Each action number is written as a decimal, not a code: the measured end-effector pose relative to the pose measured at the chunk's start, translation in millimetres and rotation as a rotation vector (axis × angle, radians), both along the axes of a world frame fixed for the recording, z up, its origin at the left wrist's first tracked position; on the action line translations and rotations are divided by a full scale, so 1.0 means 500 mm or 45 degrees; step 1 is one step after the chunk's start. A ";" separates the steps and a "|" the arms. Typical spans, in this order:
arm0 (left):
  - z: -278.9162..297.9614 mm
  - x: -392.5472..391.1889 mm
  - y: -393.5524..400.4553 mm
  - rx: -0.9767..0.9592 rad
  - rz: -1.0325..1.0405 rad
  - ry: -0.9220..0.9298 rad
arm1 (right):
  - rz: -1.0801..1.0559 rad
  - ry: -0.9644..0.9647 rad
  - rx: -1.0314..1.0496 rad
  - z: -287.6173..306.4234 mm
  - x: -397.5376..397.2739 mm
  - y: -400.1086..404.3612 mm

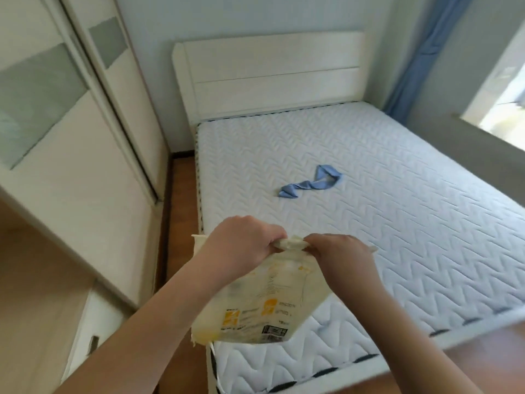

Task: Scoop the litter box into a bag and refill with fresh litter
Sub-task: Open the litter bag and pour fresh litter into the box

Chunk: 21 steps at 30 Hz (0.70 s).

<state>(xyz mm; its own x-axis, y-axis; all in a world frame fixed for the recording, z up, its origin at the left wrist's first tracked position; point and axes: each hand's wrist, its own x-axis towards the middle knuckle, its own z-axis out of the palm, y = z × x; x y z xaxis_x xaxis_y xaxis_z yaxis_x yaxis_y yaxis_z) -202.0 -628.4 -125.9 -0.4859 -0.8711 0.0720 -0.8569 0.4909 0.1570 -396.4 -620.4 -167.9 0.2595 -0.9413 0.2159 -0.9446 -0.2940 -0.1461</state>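
the cream litter bag (255, 302) is hanging over the near corner of the bed (397, 223), its top edge being pinched by both grips: left hand (241, 245) and right hand (341, 257), fingers curling tightly around it. a blue cloth (309, 182) is lying on the mattress.

Ahead of the hands the mattress (369, 194) lies open save a blue cloth strip (311, 183) well beyond them, a narrow floor gap (181, 200) runs left of them, walled by the wardrobe (85, 166), and the headboard (272, 75) closes the far end.
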 end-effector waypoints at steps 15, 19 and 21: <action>-0.082 -0.163 0.107 -0.275 -0.492 0.345 | -0.767 0.029 -0.046 0.028 -0.174 0.354; -0.074 -0.303 0.160 -0.235 -0.614 0.418 | -0.983 0.020 -0.028 0.030 -0.269 0.442; -0.071 -0.376 0.192 -0.191 -0.685 0.416 | -1.074 -0.006 -0.005 0.024 -0.315 0.491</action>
